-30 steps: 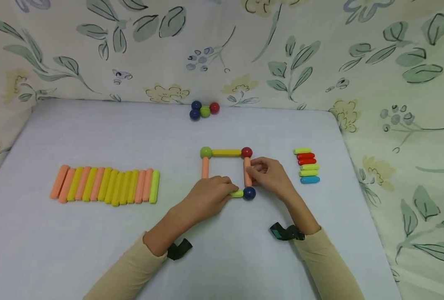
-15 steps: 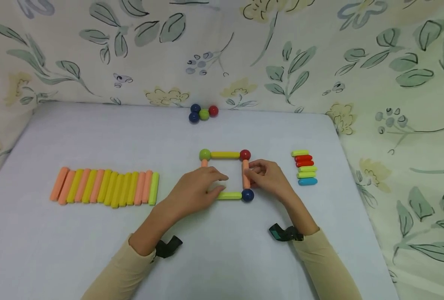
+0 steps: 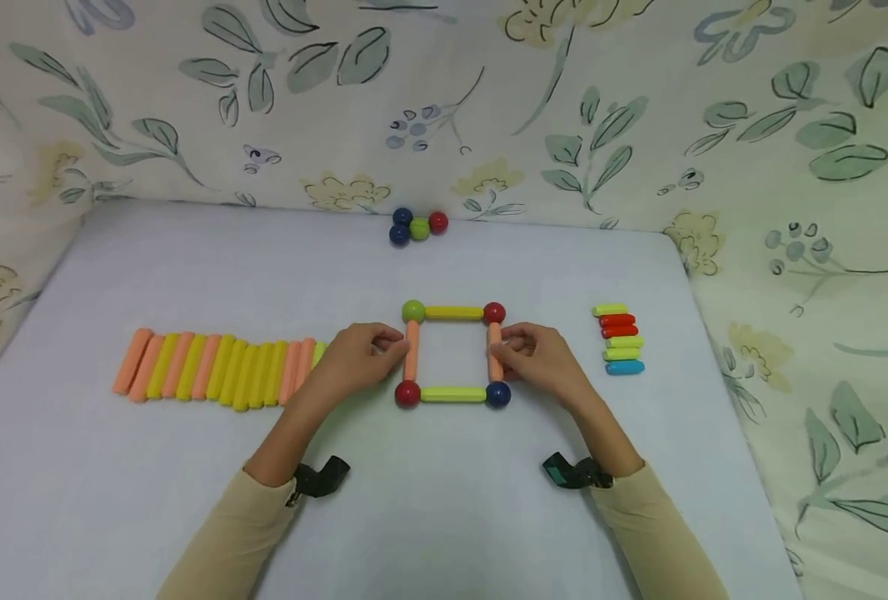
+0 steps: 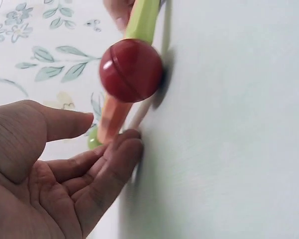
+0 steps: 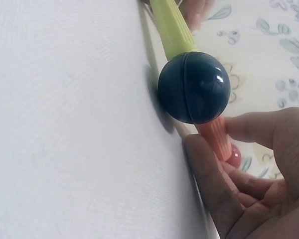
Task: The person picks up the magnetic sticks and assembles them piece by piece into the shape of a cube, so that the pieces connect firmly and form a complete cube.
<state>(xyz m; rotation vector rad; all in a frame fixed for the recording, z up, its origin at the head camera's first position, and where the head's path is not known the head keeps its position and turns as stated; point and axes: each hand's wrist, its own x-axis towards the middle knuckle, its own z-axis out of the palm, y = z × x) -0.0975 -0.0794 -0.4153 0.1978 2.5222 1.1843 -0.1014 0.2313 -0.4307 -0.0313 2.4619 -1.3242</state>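
A square of four rods and balls lies on the white table: yellow rod at the back, lime rod in front, an orange rod on each side. Its corners are a green ball, a red ball, a nearer red ball and a dark blue ball. My right hand pinches the right orange rod between thumb and fingers. Beside the left orange rod, my left hand has its fingertips at the rod and its thumb a little apart from it.
A row of orange and yellow rods lies at the left, partly behind my left hand. Several short rods in lime, red and blue are stacked at the right. Loose balls sit near the back edge, before a floral cloth.
My left hand has let go of the lime rod and moved left to the left orange rod, uncovering the near red ball. My right hand stays at the right orange rod.
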